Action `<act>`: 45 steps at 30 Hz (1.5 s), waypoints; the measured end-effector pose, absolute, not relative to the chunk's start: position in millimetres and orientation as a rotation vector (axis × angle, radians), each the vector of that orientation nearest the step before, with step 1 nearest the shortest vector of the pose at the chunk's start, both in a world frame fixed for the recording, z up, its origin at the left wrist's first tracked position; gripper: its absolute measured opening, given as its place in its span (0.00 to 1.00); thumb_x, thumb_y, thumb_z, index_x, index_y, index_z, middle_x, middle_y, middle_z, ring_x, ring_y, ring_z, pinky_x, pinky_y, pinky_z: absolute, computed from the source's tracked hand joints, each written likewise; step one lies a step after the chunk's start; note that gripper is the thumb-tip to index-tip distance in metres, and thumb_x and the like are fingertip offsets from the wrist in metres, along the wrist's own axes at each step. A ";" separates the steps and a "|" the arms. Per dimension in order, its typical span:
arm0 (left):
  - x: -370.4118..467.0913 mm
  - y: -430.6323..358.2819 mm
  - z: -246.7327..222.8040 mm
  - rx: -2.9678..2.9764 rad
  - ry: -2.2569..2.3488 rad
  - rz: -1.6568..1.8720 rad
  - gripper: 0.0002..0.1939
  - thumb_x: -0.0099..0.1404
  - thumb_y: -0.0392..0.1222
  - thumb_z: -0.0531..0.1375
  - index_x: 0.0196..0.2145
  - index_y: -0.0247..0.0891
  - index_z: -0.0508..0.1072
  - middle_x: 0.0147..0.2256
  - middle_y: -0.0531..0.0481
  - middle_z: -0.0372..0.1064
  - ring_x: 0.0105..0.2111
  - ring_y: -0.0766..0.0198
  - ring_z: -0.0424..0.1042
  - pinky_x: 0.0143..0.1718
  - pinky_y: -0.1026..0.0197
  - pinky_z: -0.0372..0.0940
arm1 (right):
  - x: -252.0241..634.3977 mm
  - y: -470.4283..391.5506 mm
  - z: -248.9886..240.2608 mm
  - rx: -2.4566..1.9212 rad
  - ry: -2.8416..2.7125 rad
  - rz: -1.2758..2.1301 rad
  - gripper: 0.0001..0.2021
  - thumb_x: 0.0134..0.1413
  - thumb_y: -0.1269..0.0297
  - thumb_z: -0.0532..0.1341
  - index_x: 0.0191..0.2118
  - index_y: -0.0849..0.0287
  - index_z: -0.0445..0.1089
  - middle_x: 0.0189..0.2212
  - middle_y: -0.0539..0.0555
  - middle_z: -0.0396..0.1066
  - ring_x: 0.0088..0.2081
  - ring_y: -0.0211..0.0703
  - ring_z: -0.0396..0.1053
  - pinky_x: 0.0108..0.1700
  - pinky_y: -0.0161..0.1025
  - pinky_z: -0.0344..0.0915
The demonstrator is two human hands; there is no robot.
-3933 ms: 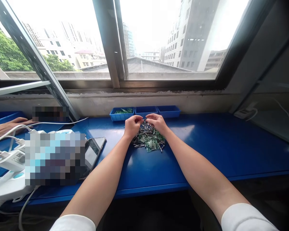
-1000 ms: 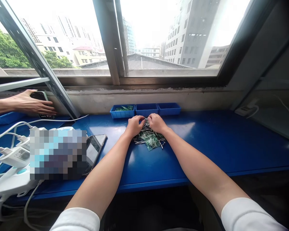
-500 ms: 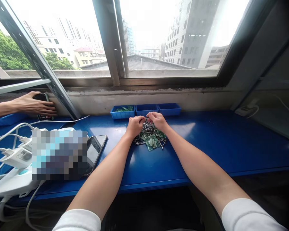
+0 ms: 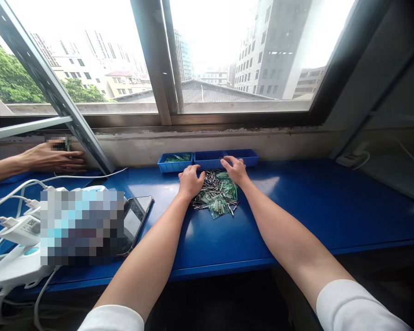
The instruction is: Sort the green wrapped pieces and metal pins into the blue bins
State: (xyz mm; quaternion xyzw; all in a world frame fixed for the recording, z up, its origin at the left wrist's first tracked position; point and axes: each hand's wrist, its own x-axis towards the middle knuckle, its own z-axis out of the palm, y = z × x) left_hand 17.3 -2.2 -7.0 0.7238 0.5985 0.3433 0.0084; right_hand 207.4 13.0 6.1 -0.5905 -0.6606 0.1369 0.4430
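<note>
My left hand (image 4: 191,182) hovers at the left edge of the pile, just in front of the blue bins, with its thumb and fingers apart. My right hand (image 4: 236,170) is over the pile's far right side, thumb and forefinger close together; what sits at their tips is too small to make out. Between and below the hands lies a heap of thin, shiny metal pins (image 4: 212,182). Small clear green packets (image 4: 218,206) lie among the pins, at the front and right of the heap.
Behind the heap stand a left blue bin (image 4: 163,167) with green pieces in it, a middle bin (image 4: 207,162) and a right bin (image 4: 251,160). On the left are a phone (image 4: 143,211), a white power strip with chargers (image 4: 24,225), and another person's hand (image 4: 51,157).
My hands were together over the heap, fingertips meeting on a small dark thing. They have parted, left hand leftward and right hand rightward, uncovering more pins and green packets.
</note>
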 end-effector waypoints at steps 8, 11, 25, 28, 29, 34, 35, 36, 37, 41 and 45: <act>14.5 1.4 -9.3 2.185 1.990 0.990 0.18 0.64 0.46 0.51 0.48 0.39 0.68 0.51 0.42 0.66 0.53 0.51 0.63 0.52 0.48 0.54 | 220.1 23.8 -2.1 -1.788 -1.711 0.283 0.38 0.50 0.38 0.50 0.64 0.52 0.50 0.64 0.52 0.48 0.59 0.62 0.47 0.57 0.57 0.48; 14.0 1.9 -9.0 2.156 2.010 0.935 0.18 0.63 0.45 0.51 0.48 0.39 0.69 0.51 0.41 0.66 0.52 0.50 0.63 0.52 0.47 0.55 | 221.4 25.6 -5.4 -1.816 -1.767 0.344 0.41 0.48 0.37 0.51 0.65 0.50 0.46 0.67 0.50 0.37 0.61 0.65 0.44 0.57 0.58 0.47; 12.2 9.1 -20.3 2.249 1.847 0.560 0.28 0.65 0.52 0.48 0.56 0.31 0.65 0.61 0.36 0.52 0.63 0.47 0.48 0.61 0.50 0.46 | 175.4 3.7 -7.7 -1.407 -2.155 0.033 0.24 0.53 0.52 0.56 0.53 0.57 0.67 0.54 0.58 0.64 0.54 0.55 0.57 0.54 0.51 0.55; 10.8 12.5 -24.2 2.279 1.772 0.567 0.25 0.66 0.48 0.48 0.56 0.32 0.65 0.61 0.38 0.54 0.62 0.50 0.50 0.61 0.53 0.48 | 170.9 2.5 -9.9 -1.406 -2.304 0.093 0.17 0.55 0.55 0.54 0.46 0.54 0.72 0.48 0.55 0.70 0.50 0.53 0.61 0.52 0.49 0.57; 10.7 13.3 -24.9 2.294 1.749 0.583 0.24 0.66 0.47 0.48 0.55 0.33 0.66 0.60 0.38 0.56 0.62 0.51 0.51 0.60 0.53 0.49 | 170.6 2.9 -10.7 -1.407 -2.328 0.104 0.15 0.55 0.57 0.54 0.44 0.53 0.73 0.47 0.54 0.71 0.50 0.52 0.62 0.51 0.48 0.57; 11.1 12.4 -23.4 2.347 1.689 0.694 0.20 0.64 0.44 0.51 0.50 0.34 0.71 0.57 0.40 0.62 0.59 0.54 0.59 0.58 0.56 0.53 | 172.3 5.8 -14.0 -1.350 -2.315 0.131 0.12 0.53 0.61 0.56 0.39 0.50 0.76 0.45 0.52 0.71 0.48 0.48 0.64 0.50 0.43 0.59; 11.0 11.7 -22.9 2.349 1.686 0.711 0.20 0.63 0.44 0.52 0.49 0.34 0.72 0.56 0.39 0.63 0.58 0.54 0.59 0.58 0.56 0.54 | 172.6 6.2 -14.6 -1.334 -2.298 0.145 0.12 0.53 0.61 0.57 0.39 0.51 0.76 0.44 0.52 0.71 0.48 0.47 0.64 0.50 0.42 0.59; 10.9 11.2 -22.4 2.356 1.677 0.724 0.19 0.63 0.43 0.52 0.48 0.34 0.73 0.55 0.39 0.64 0.58 0.54 0.60 0.57 0.57 0.55 | 172.9 6.5 -15.2 -1.320 -2.281 0.159 0.11 0.52 0.61 0.57 0.38 0.51 0.76 0.43 0.52 0.71 0.47 0.46 0.65 0.50 0.40 0.60; 10.7 10.9 -22.3 2.370 1.661 0.734 0.19 0.63 0.43 0.52 0.47 0.35 0.73 0.55 0.39 0.65 0.58 0.54 0.60 0.57 0.57 0.56 | 173.0 6.8 -15.8 -1.310 -2.266 0.172 0.11 0.52 0.61 0.57 0.37 0.51 0.76 0.42 0.52 0.71 0.46 0.45 0.65 0.50 0.39 0.60; 9.8 11.0 -23.0 2.434 1.604 0.766 0.16 0.62 0.41 0.52 0.42 0.37 0.76 0.51 0.42 0.69 0.57 0.56 0.61 0.55 0.59 0.58 | 172.5 7.5 -16.9 -1.308 -2.233 0.185 0.09 0.51 0.61 0.59 0.34 0.54 0.76 0.38 0.53 0.71 0.44 0.44 0.66 0.48 0.38 0.61; 10.0 10.5 -22.6 2.453 1.587 0.784 0.16 0.61 0.40 0.52 0.41 0.38 0.76 0.48 0.45 0.71 0.56 0.57 0.63 0.55 0.61 0.58 | 171.1 8.1 -16.5 -1.338 -2.233 0.176 0.08 0.51 0.61 0.59 0.33 0.55 0.75 0.37 0.53 0.71 0.44 0.44 0.66 0.48 0.37 0.61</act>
